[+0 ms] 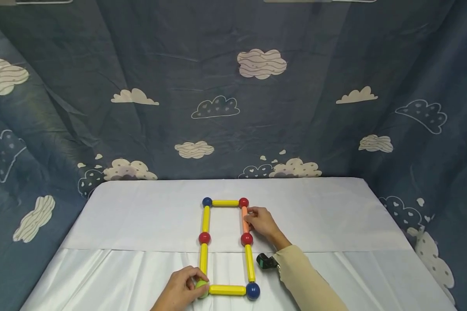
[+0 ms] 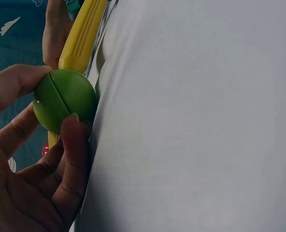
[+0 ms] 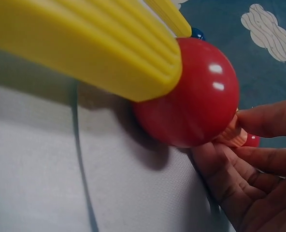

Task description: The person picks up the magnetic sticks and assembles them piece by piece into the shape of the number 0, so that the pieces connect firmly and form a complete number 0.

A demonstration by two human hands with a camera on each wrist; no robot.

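Yellow rods, one orange rod and coloured balls form a closed rectangle flat on the white cloth. At the near left corner my left hand (image 1: 182, 287) pinches the green ball (image 2: 65, 99) between thumb and fingers; a yellow rod (image 2: 82, 36) meets that ball. My right hand (image 1: 262, 222) pinches the orange rod (image 1: 245, 220) on the far right side, between the far red ball (image 1: 243, 202) and the middle red ball (image 1: 247, 239). In the right wrist view, the middle red ball (image 3: 193, 94) hides most of the orange rod. A blue ball (image 1: 253, 291) marks the near right corner.
On the left side lie another red ball (image 1: 204, 238) and, at the far corner, a blue ball (image 1: 207, 202). A white cloth (image 1: 327, 216) with a crosswise seam covers the table. Behind it hangs a dark curtain (image 1: 218, 138) with cloud prints. A small black device (image 1: 266, 261) sits by the right wrist.
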